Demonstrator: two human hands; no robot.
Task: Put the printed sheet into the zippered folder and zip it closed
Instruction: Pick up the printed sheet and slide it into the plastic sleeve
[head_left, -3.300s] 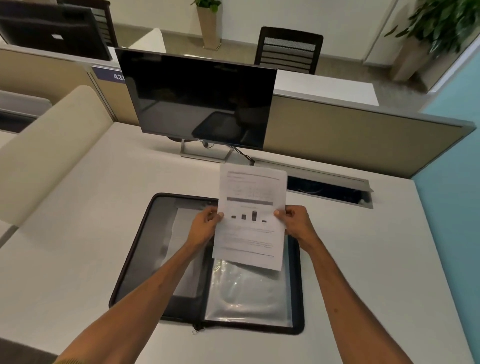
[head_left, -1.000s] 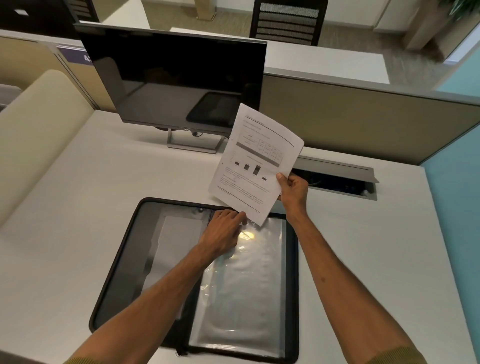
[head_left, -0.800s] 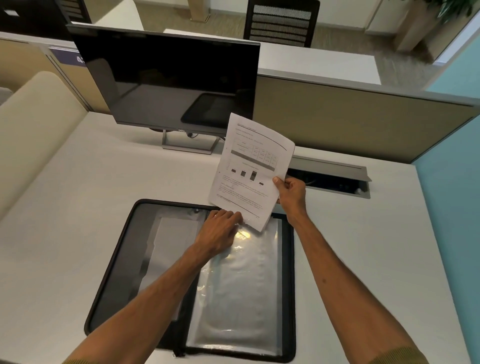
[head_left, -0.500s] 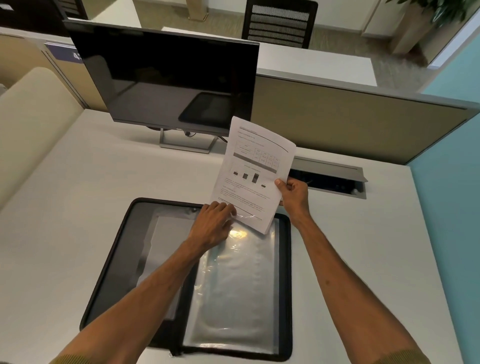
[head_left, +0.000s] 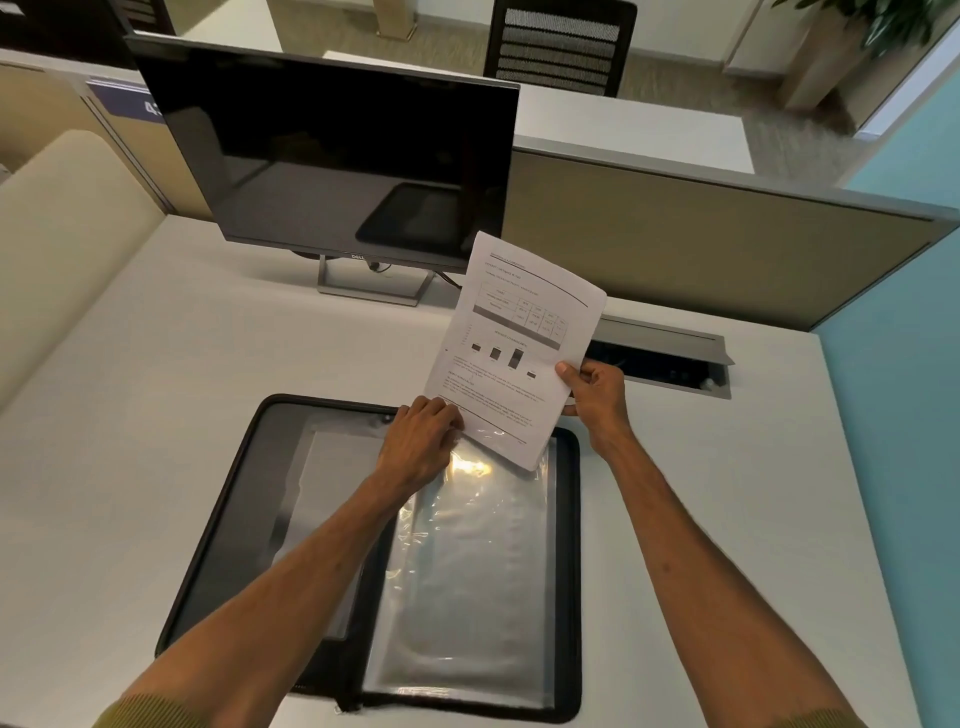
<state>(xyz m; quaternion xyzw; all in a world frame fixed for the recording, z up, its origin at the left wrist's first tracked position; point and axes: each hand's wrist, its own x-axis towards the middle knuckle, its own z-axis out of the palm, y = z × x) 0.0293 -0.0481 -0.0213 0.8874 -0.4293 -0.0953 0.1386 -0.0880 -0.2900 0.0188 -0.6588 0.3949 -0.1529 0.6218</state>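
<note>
The black zippered folder (head_left: 223, 530) lies flat and open on the white desk, with a clear plastic sleeve (head_left: 478, 577) on its right half. My right hand (head_left: 595, 392) grips the right edge of the printed sheet (head_left: 517, 332), which is held tilted above the folder's top edge. The sheet's lower corner dips into the sleeve's top opening. My left hand (head_left: 421, 441) rests at the top left of the sleeve, fingers pinching its upper film beside the sheet's lower left edge.
A black monitor (head_left: 332, 156) on a metal stand sits behind the folder. An open cable slot (head_left: 665, 358) lies to the right of the sheet. Beige partitions (head_left: 701, 249) bound the desk's back, a teal wall (head_left: 898, 395) its right.
The sheet went from held in both hands to held by the right alone. My left hand moved to the sleeve's top, and the sheet's lower corner has come down into the opening.
</note>
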